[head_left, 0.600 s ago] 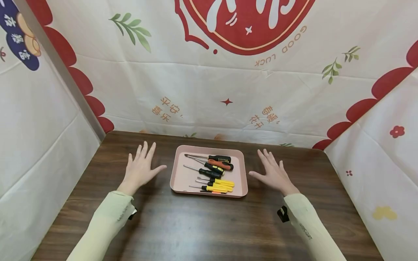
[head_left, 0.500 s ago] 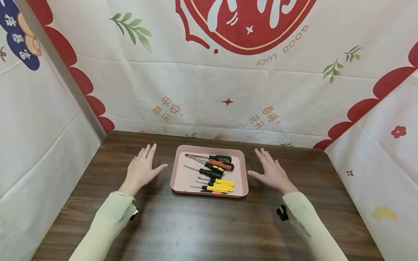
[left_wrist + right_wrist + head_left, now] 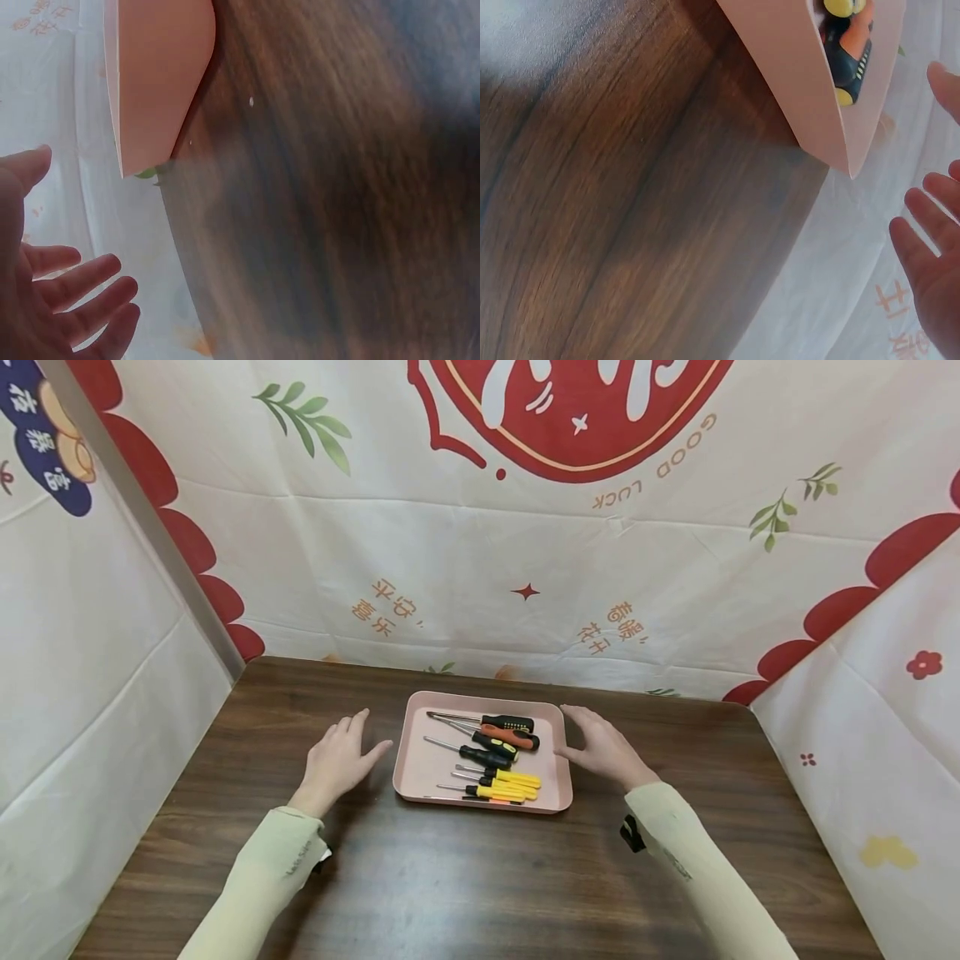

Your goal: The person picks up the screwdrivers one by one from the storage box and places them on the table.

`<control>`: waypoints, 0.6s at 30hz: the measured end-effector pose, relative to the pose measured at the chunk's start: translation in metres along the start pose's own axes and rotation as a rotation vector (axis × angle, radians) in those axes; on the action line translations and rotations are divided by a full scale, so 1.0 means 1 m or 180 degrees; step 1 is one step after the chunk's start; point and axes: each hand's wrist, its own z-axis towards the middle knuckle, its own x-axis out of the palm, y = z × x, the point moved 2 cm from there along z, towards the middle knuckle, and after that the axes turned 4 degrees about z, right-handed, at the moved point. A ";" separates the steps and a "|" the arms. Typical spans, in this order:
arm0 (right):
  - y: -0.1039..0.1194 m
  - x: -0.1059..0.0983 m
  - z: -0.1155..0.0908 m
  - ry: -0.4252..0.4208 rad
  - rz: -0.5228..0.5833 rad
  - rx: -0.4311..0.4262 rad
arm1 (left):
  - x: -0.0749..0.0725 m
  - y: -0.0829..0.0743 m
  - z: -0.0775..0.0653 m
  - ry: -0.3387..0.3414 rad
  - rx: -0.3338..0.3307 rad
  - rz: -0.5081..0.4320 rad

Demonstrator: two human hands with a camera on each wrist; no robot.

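Note:
A shallow pink tray (image 3: 412,768) lies on the table between my two hands. Inside it are several screwdrivers: a black-handled one (image 3: 508,723), an orange-and-black one (image 3: 517,739), black ones below these, and yellow-handled ones (image 3: 517,782) along the near side. My left hand (image 3: 335,764) hovers left of the tray, fingers loosely bent and thumb pointing at it, holding nothing. My right hand (image 3: 606,750) is at the tray's right side, its fingertips overlapping the rim in the head view. In the right wrist view a gap shows between those fingers and the tray wall (image 3: 780,75).
The dark wooden table (image 3: 465,885) extends around the tray, mostly towards the front. A white printed cloth (image 3: 465,560) hangs behind the table's back edge, with further cloth panels on the left and right sides.
Both hands have moved inward towards the tray, the right one up to its rim. Their spread fingers have drawn closer together and bent slightly. The tray and screwdrivers stay in place.

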 end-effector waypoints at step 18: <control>-0.003 0.022 0.020 0.0255 0.0427 0.0078 | 0.016 -0.010 -0.010 0.0090 -0.0231 -0.0237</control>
